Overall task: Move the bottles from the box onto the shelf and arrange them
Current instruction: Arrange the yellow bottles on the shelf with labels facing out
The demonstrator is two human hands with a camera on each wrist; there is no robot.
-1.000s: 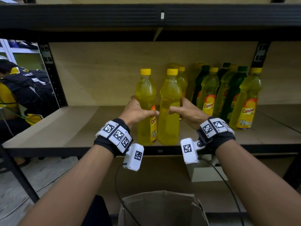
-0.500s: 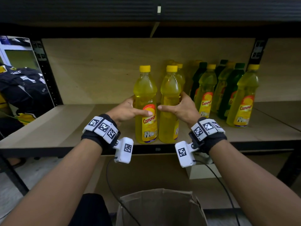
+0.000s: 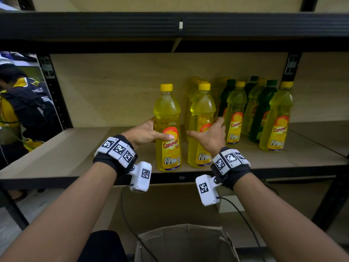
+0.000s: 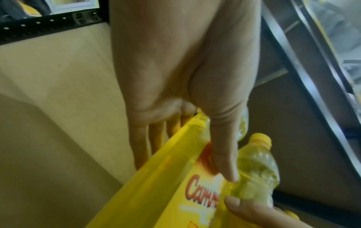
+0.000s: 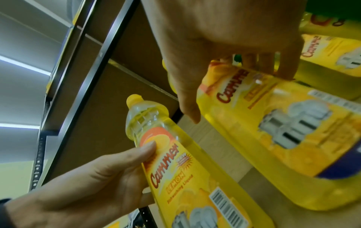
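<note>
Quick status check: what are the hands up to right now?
Left hand grips left bottle. Right hand open against right bottle. Both upright on shelf.

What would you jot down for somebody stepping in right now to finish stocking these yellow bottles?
Left hand: holds the left front bottle, thumb across its label, fingers behind.
Right hand: fingers loosely on the right front bottle, thumb lifted off, not a full grip.
Both bottles stand upright near the front edge of the shelf, slightly apart, labels roughly forward.
Done: two rows of yellow and green bottles already stand further right.
Left: line these two up with the rows. The box sits open below; its contents are not visible, so check it for more.
</note>
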